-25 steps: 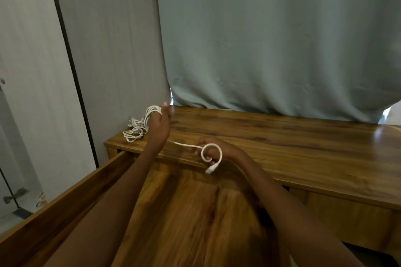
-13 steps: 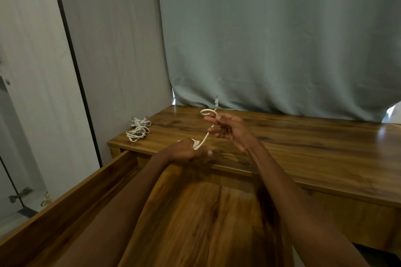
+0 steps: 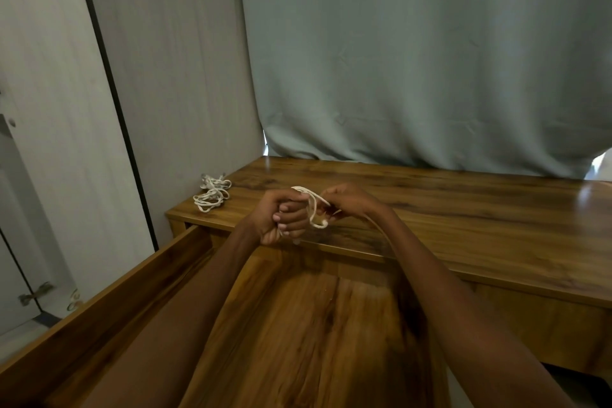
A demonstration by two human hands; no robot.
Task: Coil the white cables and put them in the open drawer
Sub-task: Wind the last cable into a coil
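A thin white cable (image 3: 313,209) runs in small loops between my two hands above the front edge of the wooden desk. My left hand (image 3: 281,217) is curled into a fist round one part of it. My right hand (image 3: 347,204) pinches the other part just to the right, close against the left hand. A second bundle of white cables (image 3: 212,192) lies tangled on the desk's far left corner, apart from both hands. The open drawer (image 3: 109,301) extends toward me below my forearms, and its wooden bottom shows bare wood.
A grey-green curtain (image 3: 414,76) hangs behind the desk (image 3: 463,209). Pale wardrobe panels (image 3: 149,76) stand at the left, close to the desk corner. The drawer's left wall runs diagonally at lower left.
My hands have come together: the right hand dropped from above the desk to meet the left, and the cable between them has gathered into short loops. The tangled bundle has not moved.
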